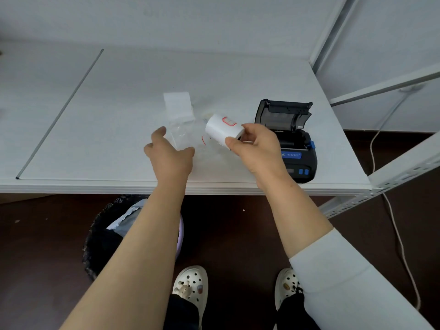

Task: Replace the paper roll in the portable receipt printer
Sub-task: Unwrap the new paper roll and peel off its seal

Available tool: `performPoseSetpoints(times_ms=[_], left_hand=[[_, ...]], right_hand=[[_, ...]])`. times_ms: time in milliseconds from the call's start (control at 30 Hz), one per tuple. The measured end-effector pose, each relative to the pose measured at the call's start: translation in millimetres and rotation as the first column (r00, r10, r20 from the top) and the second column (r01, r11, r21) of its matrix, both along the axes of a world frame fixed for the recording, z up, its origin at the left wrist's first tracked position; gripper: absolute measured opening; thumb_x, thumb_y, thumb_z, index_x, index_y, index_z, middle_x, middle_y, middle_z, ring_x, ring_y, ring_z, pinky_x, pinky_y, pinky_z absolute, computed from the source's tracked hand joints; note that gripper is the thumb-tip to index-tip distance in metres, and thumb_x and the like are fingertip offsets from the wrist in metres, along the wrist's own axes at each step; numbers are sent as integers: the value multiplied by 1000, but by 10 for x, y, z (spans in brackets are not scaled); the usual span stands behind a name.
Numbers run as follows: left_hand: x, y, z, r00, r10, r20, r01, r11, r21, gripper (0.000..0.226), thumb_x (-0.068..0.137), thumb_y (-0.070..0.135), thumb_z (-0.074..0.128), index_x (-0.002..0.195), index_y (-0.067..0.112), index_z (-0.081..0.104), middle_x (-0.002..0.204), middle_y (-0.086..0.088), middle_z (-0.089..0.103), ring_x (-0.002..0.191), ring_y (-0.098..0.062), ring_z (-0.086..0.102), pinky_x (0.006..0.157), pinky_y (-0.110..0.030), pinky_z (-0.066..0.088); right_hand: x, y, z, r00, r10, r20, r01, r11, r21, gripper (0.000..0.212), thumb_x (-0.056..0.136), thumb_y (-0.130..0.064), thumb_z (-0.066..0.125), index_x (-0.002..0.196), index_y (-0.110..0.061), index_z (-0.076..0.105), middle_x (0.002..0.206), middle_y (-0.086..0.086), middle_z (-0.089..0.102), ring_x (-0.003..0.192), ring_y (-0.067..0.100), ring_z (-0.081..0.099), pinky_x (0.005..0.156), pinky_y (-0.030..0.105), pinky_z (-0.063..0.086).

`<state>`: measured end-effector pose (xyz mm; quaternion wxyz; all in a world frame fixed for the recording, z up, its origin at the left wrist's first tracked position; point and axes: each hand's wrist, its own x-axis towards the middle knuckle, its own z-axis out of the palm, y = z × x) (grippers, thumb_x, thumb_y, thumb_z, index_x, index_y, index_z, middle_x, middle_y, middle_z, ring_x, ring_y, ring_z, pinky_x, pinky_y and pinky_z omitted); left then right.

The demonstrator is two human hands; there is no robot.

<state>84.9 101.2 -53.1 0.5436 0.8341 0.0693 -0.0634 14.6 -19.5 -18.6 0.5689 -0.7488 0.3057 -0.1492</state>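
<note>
A white paper roll point(223, 129) with a red-outlined sticker is held above the table point(119, 115), just right of the frame's centre, by the right hand point(256, 148); its grip is clenched around the roll's near end, thumb below and fingers on top. The left hand point(169, 153) is seen at centre frame with its grip released, fingers spread over a clear plastic wrapper point(188, 136) that lies on the table; whether the wrapper is touched cannot be told. A flat white packet point(178, 104) is seen behind the wrapper, toward the upper centre. The black receipt printer point(294, 144) stands at the right of the table, just beside the right hand, with its lid raised and its paper bay exposed. A waste bin point(107, 234) is visible on the floor below the table edge.
</note>
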Motion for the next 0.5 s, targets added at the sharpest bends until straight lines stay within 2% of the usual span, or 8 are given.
performPoseSetpoints(times_ms=[133, 233, 300, 367, 433, 500], left_hand=[[3, -23, 4, 999, -34, -32, 32, 998, -57, 89, 74, 5, 69, 145, 9, 15, 140, -17, 35, 118, -29, 54, 91, -40, 50], [-65, -84, 66, 990, -134, -48, 129, 986, -103, 96, 77, 5, 65, 149, 13, 1, 151, -14, 23, 134, -24, 41, 103, -42, 43], [-129, -123, 110, 986, -162, 36, 163, 985, -46, 85, 79, 4, 58, 149, 15, 11, 151, -10, 24, 135, -23, 36, 105, -43, 41], [-195, -146, 187, 985, -113, 131, 123, 989, -76, 59, 83, 7, 51, 140, 14, 37, 139, -6, 38, 122, -21, 46, 102, -38, 43], [-245, -160, 287, 995, -80, 53, 91, 962, -256, 28, 84, 13, 49, 109, 18, 61, 111, -1, 56, 99, -20, 54, 91, -36, 48], [-257, -158, 358, 981, -165, -107, 111, 914, -390, 11, 85, 19, 55, 80, 23, 63, 89, 0, 61, 87, -21, 56, 82, -36, 50]], right_hand=[[5, 9, -99, 999, 20, -32, -21, 999, -24, 52, 78, -12, 68, 126, -8, 50, 122, 11, 58, 102, 22, 58, 89, 27, 44], [-20, 12, -120, 1000, 16, -16, -16, 1000, -23, 51, 78, -8, 67, 126, -9, 50, 118, 8, 58, 95, 17, 56, 84, 23, 43], [-37, 1, -114, 1000, 17, 1, -17, 1000, -23, 51, 77, -6, 68, 125, -10, 51, 119, 8, 59, 99, 18, 58, 86, 23, 43], [-56, -11, -96, 999, 27, 17, -27, 1000, -8, 52, 75, -3, 69, 124, -10, 51, 120, 8, 59, 106, 20, 59, 91, 25, 46], [-76, -3, -78, 998, 54, 37, -55, 998, 15, 54, 73, 1, 71, 123, -10, 52, 121, 8, 58, 110, 21, 59, 96, 30, 49], [-98, 17, -72, 994, 94, 62, -97, 995, 38, 55, 72, 6, 71, 121, -10, 52, 121, 9, 58, 111, 22, 58, 94, 31, 51]])
